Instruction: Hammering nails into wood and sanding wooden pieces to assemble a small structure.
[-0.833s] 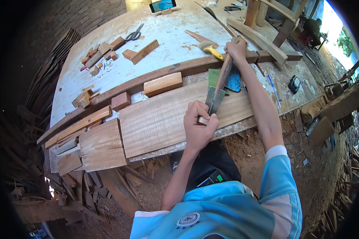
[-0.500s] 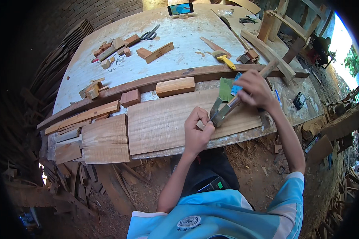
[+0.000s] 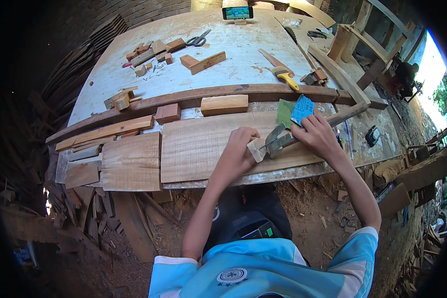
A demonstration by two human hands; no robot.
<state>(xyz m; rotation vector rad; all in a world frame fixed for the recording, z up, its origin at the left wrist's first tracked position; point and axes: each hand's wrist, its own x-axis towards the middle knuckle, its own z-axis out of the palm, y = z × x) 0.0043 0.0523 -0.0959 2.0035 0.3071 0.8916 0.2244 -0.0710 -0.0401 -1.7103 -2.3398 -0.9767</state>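
My left hand (image 3: 238, 149) is closed on a small pale wooden block (image 3: 257, 149), with a thin metal pin or rod reaching from its face toward the right. Beside it, my right hand (image 3: 317, 135) grips a long wooden-handled tool (image 3: 341, 116) near its broad metal end (image 3: 279, 140), which lies against or close to the block. Just behind are a green sheet (image 3: 284, 112) and a blue sheet (image 3: 301, 110), likely abrasive paper. Below them lies a wide light board (image 3: 198, 149) on the bench's near side.
The bench (image 3: 184, 39) holds offcuts (image 3: 154, 54), scissors (image 3: 198, 39), a yellow brush (image 3: 288, 79), a phone on a stand (image 3: 237, 13), a long beam (image 3: 184, 97), a saw (image 3: 290, 34) and a wooden frame (image 3: 357, 35). A black device (image 3: 373, 135) sits right; scrap wood lies below.
My right hand has come down the tool toward its metal end. The tool now lies flatter, and the block in my left hand shows more of its face. The view has shifted slightly.
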